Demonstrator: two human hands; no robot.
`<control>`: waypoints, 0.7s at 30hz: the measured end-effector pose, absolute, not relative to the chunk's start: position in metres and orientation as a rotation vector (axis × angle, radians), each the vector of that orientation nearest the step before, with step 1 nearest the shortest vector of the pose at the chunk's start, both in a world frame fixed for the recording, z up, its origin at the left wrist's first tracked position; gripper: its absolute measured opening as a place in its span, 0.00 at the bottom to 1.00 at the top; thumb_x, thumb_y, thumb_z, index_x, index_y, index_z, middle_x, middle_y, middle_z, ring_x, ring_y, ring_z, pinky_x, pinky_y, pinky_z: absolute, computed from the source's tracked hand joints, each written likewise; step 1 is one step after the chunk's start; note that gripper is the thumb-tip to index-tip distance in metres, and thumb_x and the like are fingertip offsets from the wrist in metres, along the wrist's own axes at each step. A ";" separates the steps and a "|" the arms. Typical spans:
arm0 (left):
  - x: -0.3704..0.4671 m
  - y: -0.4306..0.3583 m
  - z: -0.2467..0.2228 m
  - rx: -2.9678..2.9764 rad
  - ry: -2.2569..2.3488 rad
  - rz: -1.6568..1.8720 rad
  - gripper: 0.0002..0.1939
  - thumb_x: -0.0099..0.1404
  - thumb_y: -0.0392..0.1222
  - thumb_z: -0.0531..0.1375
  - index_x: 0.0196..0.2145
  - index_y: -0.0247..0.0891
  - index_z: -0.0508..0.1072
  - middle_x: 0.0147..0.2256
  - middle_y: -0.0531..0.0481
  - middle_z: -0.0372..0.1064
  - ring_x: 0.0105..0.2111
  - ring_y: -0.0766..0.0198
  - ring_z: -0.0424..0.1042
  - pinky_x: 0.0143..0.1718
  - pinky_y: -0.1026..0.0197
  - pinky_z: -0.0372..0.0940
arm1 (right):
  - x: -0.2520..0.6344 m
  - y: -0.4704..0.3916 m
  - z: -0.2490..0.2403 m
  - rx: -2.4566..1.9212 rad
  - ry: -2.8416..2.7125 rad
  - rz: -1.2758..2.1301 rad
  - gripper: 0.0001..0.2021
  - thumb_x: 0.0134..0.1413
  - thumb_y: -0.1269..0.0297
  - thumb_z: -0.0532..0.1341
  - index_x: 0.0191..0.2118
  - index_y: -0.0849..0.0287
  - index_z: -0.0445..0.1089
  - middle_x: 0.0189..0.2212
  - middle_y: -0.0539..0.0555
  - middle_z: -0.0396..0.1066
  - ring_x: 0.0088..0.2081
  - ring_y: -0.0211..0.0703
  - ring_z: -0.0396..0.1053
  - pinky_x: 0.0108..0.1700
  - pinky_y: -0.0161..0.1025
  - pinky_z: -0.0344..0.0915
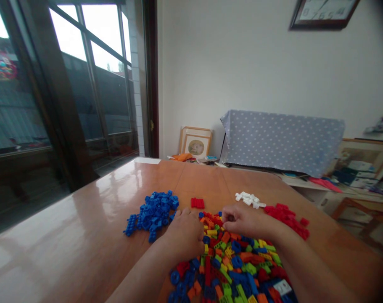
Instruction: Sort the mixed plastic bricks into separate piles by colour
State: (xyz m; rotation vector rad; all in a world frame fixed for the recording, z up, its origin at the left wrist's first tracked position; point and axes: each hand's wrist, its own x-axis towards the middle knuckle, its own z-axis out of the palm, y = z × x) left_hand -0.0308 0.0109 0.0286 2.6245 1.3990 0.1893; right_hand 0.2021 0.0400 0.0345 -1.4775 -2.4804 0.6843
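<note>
The mixed pile [233, 263] of coloured blocks spreads over the near part of the table [84, 240]. At its far left edge is the left hand [187, 233], back up, fingers close together; I cannot tell whether they pinch anything. The right hand [238, 219] is over the far edge of the pile, fingers curled toward the thumb — whether a block is between them, I cannot tell. Blue blocks [158, 210] lie heaped to the left, red blocks [287, 219] to the right. Farther off are a red stack [197, 203] and, to its right, white blocks [248, 199]. Beyond the table hangs a dotted cloth [282, 141].
</note>
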 end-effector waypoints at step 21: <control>-0.021 0.014 0.020 2.617 1.469 0.154 0.07 0.54 0.41 0.60 0.27 0.38 0.78 0.37 0.38 0.72 0.44 0.47 0.67 0.45 0.46 0.59 | 0.187 0.111 0.008 -1.938 -2.254 0.448 0.08 0.50 0.64 0.64 0.24 0.59 0.72 0.18 0.49 0.69 0.27 0.38 0.68 0.27 0.32 0.53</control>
